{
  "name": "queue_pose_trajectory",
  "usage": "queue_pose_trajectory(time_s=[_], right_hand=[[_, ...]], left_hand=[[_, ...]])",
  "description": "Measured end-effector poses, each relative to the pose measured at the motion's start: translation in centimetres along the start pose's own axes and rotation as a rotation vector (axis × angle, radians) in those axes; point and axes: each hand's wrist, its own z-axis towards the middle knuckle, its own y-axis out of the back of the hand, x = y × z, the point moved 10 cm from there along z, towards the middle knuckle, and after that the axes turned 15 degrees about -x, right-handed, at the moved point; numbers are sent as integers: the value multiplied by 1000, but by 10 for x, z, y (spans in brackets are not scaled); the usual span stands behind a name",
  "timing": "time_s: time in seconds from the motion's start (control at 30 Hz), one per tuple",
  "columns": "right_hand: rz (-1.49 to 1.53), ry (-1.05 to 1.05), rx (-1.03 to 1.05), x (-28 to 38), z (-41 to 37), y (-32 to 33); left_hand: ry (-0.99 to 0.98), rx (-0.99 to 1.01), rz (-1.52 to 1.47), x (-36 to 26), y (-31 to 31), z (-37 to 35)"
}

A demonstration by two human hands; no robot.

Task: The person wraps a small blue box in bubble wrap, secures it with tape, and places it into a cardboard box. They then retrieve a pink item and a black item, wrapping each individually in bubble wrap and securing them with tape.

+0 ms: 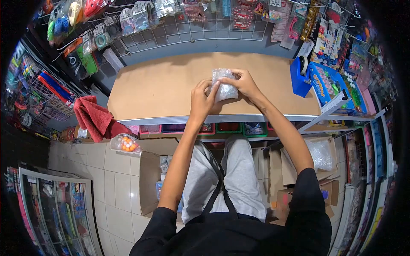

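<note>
Between my two hands is a small bubble-wrapped package, held just above the brown tabletop. What lies inside the wrap cannot be made out. My left hand grips its left side, thumb pressed against the front face. From the right, my right hand holds the upper edge, with the thumb laid across the wrap and the other fingers partly hidden behind it.
A blue tape dispenser and a blue display box stand at the table's right end. A red cloth hangs at the left corner. Cardboard boxes and a roll of bubble wrap are below. Packaged goods hang behind.
</note>
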Motion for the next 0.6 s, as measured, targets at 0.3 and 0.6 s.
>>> queue_pose_trajectory(time_s=[0.3,0.6], right_hand=[[-75,-164,-50,-18,5,1],[-117,189,-251,1,-12,19]], left_hand=[[347,-17,-218,33,-6,-5],[355,228,11,33,-20,-6]])
